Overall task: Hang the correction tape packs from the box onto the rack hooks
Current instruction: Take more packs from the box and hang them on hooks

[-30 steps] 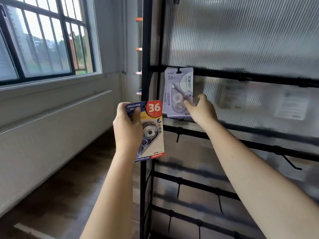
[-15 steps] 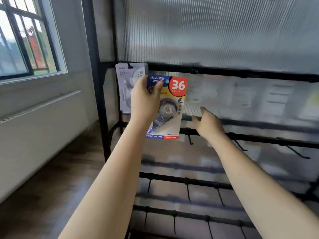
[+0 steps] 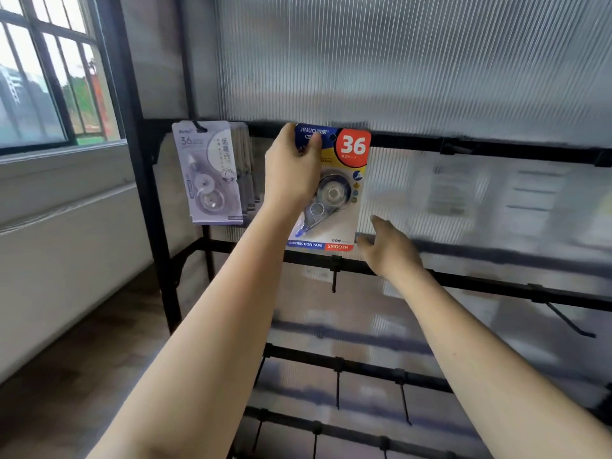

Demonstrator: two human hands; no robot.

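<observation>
Hanging the blue pack, pinched by the left hand; right hand loose, next find the top bar hook

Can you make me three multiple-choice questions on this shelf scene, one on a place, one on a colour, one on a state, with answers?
1. Where do the grey packs hang?
A. Top bar, left end
B. Bottom bar
C. Window sill

2. What colour is the patch behind the 36 on the held pack?
A. Green
B. Red
C. Black

3. What is the right hand doing?
A. Gripping a hook
B. Holding a pack
C. Open at the held pack's lower corner

Answers: A, they hang from the rack top bar by its left post; B, the patch is red; C, only the left hand grips.
</observation>
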